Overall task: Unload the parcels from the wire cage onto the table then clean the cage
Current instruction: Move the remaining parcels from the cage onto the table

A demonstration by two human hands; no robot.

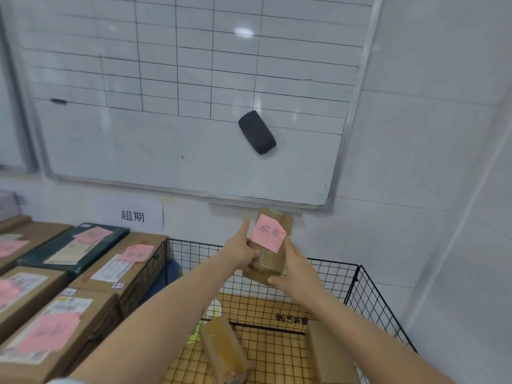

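Observation:
A small brown taped parcel (273, 261) with a pink handwritten note is held up above the black wire cage (357, 289). My left hand (240, 249) grips its left side with the thumb up along the edge. My right hand (291, 267) grips its right lower side. Inside the cage lie a narrow tape-wrapped parcel (223, 353) and, at the right, a brown box (329, 353). The cage floor is a wire grid over brown card.
Left of the cage, several cardboard boxes (122, 270) with pink notes and a dark green box (74, 245) are stacked close together. A whiteboard (138, 139) with a black eraser (257, 132) hangs on the white wall behind. A paper sign (133, 216) hangs below it.

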